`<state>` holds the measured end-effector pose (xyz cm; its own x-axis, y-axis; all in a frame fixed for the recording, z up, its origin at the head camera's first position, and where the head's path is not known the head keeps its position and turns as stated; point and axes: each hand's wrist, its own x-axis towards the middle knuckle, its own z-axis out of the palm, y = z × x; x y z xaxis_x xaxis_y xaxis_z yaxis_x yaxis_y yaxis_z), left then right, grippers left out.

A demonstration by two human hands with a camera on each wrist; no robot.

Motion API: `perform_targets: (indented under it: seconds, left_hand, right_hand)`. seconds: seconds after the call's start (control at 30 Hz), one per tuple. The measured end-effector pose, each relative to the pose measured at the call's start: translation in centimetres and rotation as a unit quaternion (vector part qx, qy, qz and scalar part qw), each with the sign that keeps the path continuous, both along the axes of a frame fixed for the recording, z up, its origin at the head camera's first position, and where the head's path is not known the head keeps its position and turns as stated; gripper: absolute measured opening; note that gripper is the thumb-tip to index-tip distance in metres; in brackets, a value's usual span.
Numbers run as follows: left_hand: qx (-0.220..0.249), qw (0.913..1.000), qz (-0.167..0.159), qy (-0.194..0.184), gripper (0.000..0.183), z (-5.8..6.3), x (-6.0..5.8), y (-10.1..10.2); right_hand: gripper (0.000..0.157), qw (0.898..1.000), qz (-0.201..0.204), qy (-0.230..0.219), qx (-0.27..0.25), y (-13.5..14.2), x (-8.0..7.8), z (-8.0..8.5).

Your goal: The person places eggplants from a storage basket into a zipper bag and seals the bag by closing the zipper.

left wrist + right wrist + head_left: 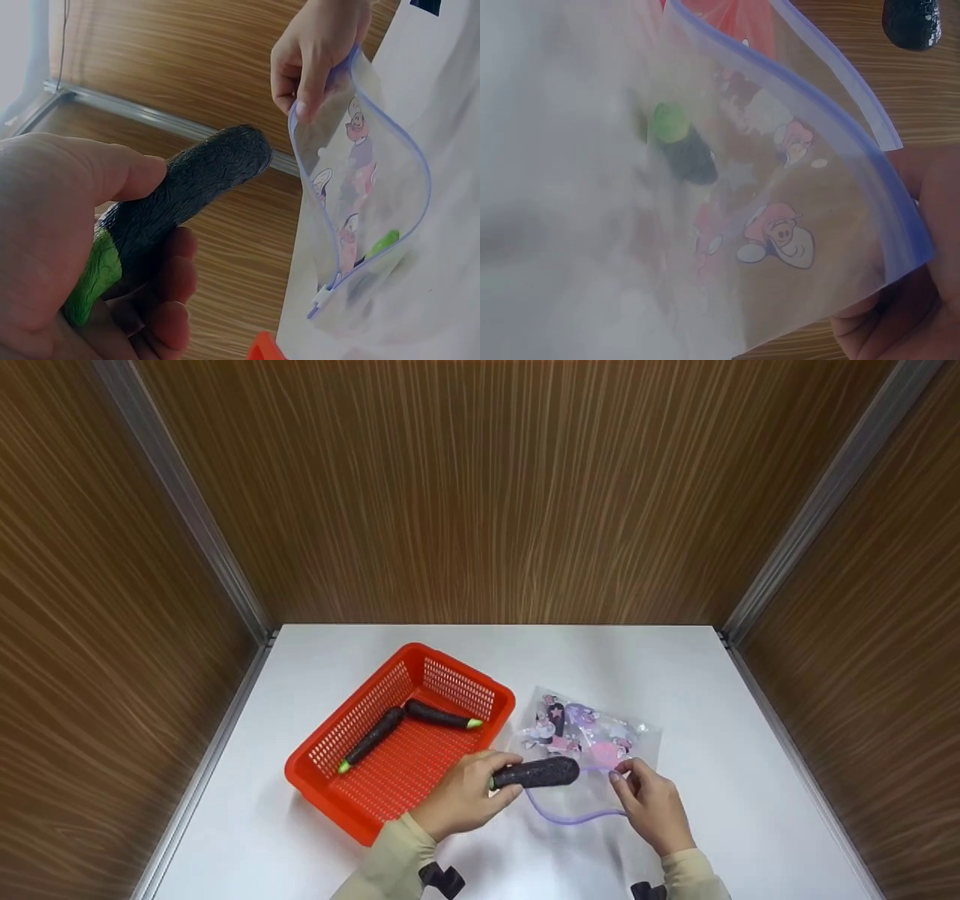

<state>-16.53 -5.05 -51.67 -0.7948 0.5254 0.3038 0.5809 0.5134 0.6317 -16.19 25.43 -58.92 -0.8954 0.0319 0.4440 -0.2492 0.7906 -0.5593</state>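
Observation:
My left hand (pixel 469 795) grips a dark, wrinkled eggplant (pixel 541 772) by its green stem end, the blunt end pointing right toward the bag mouth. With thumb and fingers, my right hand (pixel 652 804) pinches the purple edge of a clear zip bag (pixel 637 741) printed with pink cartoon figures. The bag's mouth gapes wide, and a white slider (pixel 322 294) sits at one end of the zip in the left wrist view. Through the bag's film, the right wrist view shows another eggplant (pixel 690 156) with a green end inside it.
Left of the bag stands a red perforated basket (pixel 309 780), its right side close to my left hand. Two more eggplants (pixel 373 737) lie on the basket floor. Wood-grain panels (pixel 480 495) enclose the white table (pixel 697 690) at the back and both sides.

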Motion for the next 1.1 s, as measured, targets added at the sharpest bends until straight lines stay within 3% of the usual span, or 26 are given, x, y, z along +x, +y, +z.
perform_targets:
  seconds: [0.43, 0.83, 1.1]
  left_hand:
    - [-0.026, 0.9989, -0.039, 0.003, 0.036, -1.4, 0.5, 1.3]
    - [-0.054, 0.9978, -0.037, -0.007, 0.036, -2.6, 0.5, 2.5]
    - [-0.070, 0.9964, -0.023, -0.041, 0.036, -3.5, 0.2, 3.4]
  right_hand:
    - [0.006, 1.000, 0.005, -0.015, -0.022, -0.5, -0.1, 0.4]
    - [0.006, 1.000, 0.015, -0.011, -0.018, -1.0, -0.1, 0.8]
    - [0.006, 1.000, 0.015, -0.010, -0.011, -1.2, 0.0, 0.6]
